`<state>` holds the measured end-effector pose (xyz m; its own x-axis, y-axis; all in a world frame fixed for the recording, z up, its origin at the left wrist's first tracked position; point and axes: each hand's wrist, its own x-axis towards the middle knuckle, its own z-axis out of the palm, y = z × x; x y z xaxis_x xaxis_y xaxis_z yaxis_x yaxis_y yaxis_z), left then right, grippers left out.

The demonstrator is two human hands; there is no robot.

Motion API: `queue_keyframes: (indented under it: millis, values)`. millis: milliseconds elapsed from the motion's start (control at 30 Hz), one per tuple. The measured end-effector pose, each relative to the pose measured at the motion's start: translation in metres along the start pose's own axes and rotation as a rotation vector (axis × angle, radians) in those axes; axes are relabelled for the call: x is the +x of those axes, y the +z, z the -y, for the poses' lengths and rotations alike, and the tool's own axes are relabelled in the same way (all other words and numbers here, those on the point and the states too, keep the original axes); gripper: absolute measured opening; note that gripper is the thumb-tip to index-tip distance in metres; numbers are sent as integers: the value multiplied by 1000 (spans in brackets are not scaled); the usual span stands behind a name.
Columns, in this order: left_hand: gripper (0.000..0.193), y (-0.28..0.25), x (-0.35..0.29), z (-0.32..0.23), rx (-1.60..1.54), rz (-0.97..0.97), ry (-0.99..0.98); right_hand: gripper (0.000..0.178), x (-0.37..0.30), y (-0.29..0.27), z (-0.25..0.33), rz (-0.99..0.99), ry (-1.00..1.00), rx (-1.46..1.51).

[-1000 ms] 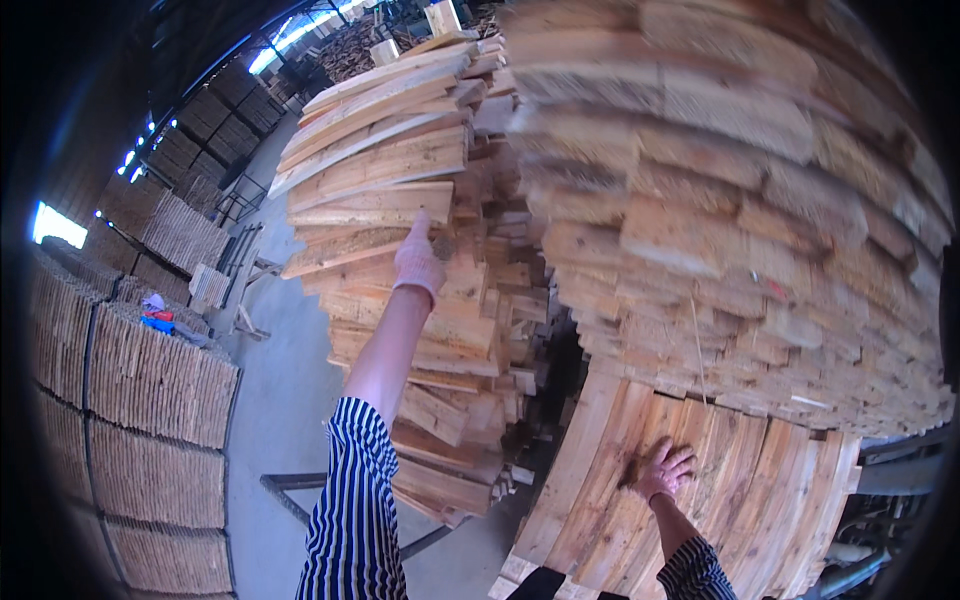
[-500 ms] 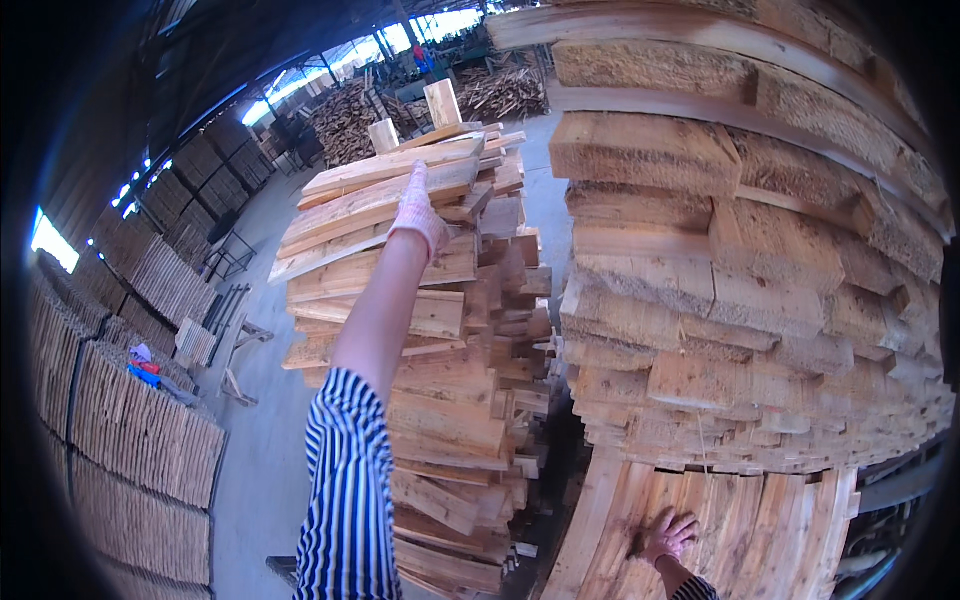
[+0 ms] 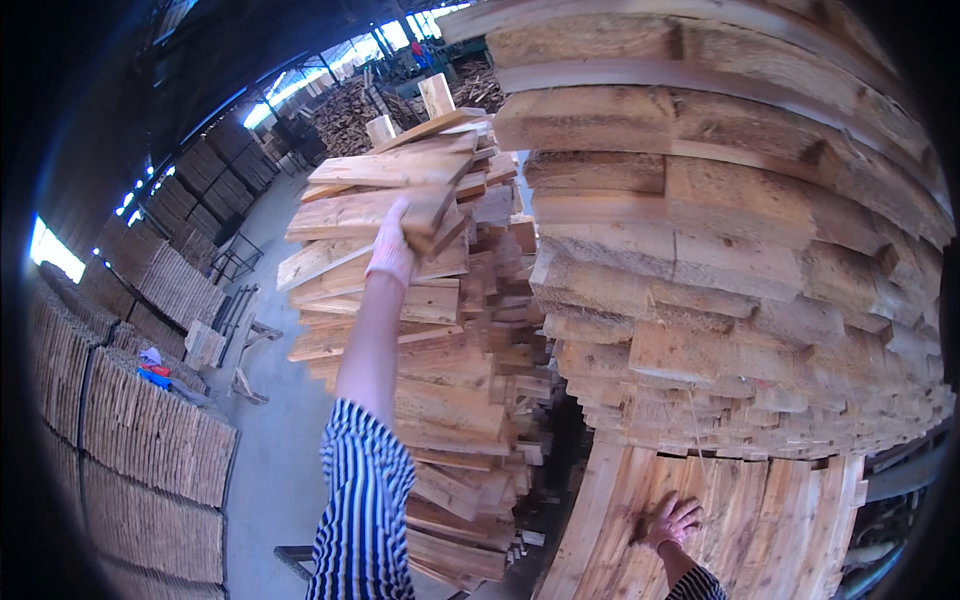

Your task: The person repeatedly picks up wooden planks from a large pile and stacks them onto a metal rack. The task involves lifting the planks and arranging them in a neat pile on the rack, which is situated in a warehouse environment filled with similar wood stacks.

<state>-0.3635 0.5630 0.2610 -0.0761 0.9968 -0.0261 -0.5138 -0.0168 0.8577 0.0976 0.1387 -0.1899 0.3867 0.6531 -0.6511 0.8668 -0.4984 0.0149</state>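
Head view shows me the left hand [image 3: 392,258] grasping a tan rectangular wooden plank [image 3: 345,214]. Fingers spread, the right hand [image 3: 672,523] rests on long reddish-tan wooden boards [image 3: 742,515].

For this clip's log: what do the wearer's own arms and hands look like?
Both sleeves are dark and white striped, ending on the forearms. The left hand appears to wear a thin, pale pinkish glove with a cuff at the wrist. Whether the right hand is gloved is unclear.
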Motion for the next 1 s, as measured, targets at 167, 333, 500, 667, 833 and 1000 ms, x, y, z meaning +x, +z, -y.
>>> queue_keyframes:
  millis: [167, 333, 500, 667, 833, 1000]
  values:
    - [65, -86, -119, -49, 217, -266, 10, 166, -8, 16, 19, 18, -42, 68]
    - [67, -88, -214, -17, 139, -284, -26, 164, 34, 34, -11, -346, 38, -72]
    - [70, -133, -348, 48, 30, -413, -94, 161, -2, 20, 6, -58, -48, 26]
    - [71, -170, -405, 116, -67, -389, 18, 90, -72, -64, 70, 49, -742, 304]
    - [66, -227, -417, 161, -14, -603, -76, 91, -227, -204, 268, -639, -1458, 604]
    - [88, -219, -352, 195, -16, -525, -124, 113, -173, -243, 413, -967, -1150, 153]
